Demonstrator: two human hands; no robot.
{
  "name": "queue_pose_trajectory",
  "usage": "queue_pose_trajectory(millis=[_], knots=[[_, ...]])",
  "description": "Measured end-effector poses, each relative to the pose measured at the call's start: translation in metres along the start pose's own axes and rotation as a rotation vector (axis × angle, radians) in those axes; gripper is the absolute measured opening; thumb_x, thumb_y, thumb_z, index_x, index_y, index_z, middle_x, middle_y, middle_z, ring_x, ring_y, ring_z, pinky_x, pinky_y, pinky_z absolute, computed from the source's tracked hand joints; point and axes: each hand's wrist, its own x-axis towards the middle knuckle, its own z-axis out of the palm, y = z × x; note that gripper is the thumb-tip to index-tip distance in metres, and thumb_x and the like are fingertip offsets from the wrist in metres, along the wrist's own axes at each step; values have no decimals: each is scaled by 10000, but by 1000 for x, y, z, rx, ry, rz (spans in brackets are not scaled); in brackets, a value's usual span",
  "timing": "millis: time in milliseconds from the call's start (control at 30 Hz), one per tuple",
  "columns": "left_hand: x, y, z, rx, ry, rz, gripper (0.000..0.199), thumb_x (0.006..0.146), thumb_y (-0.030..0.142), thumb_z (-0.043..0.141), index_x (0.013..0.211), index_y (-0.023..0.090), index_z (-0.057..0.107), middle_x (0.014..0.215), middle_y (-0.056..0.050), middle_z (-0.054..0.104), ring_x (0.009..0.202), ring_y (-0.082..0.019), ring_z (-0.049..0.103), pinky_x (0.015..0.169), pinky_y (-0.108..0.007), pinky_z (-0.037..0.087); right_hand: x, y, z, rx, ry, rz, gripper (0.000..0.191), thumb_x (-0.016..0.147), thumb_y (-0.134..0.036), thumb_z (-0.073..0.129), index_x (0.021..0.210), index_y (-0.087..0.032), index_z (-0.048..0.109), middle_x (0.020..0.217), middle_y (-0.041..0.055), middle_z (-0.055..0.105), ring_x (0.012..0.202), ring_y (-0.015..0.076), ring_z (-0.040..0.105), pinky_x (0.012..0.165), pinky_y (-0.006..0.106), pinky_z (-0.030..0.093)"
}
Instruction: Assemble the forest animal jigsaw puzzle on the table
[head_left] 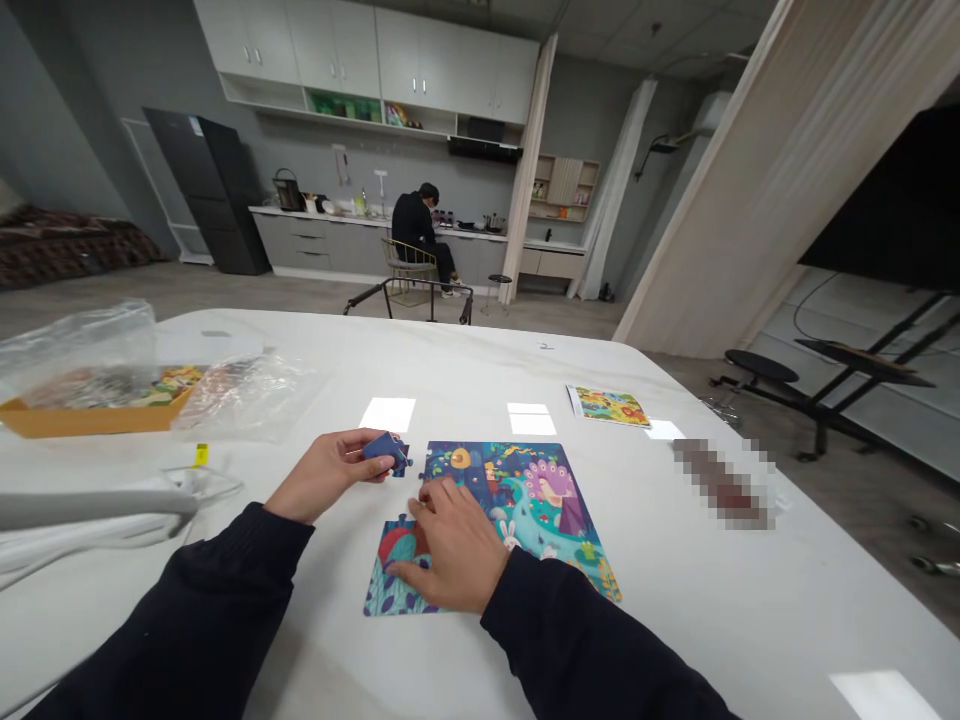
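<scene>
My left hand [337, 468] pinches a dark blue jigsaw piece [388, 452] between thumb and fingers, just off the upper left side of a jigsaw puzzle [551, 490]. The joined part of the puzzle shows a pink peacock, white rabbits and teal water on the white table. My right hand [459, 545] rests on the puzzle's left part with fingers spread, covering some of the picture. Under and beside its thumb is the lower left corner section [394, 575], red and teal with leaves. A gap shows in the left edge above that section.
A yellow box [97, 418] with clear plastic bags [247, 400] stands at the left, near a white lamp-like arm [90, 515]. A picture card or booklet [611, 406] lies at the back right, and a blurred item [724, 483] further right. Someone [416, 225] sits by the far counter.
</scene>
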Motion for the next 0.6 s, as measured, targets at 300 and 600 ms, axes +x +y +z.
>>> queue_pose_trajectory(millis=[300, 600], knots=[[-12, 9, -18, 109, -414, -125, 366, 715, 378, 878, 943, 149, 705, 832, -52, 744, 720, -174, 670, 695, -306, 557, 2, 10, 17, 243, 106, 73, 335, 754, -327, 866, 989, -201, 663, 1078, 47, 642, 1068, 252, 538, 927, 410, 422], [-22, 1, -17, 193, -597, -158, 411, 725, 408, 861, 920, 183, 577, 773, -17, 717, 682, -151, 643, 643, -255, 487, 3, 9, 19, 512, 107, 195, 312, 783, -158, 770, 994, -236, 553, 841, -25, 654, 813, 196, 599, 809, 359, 436]])
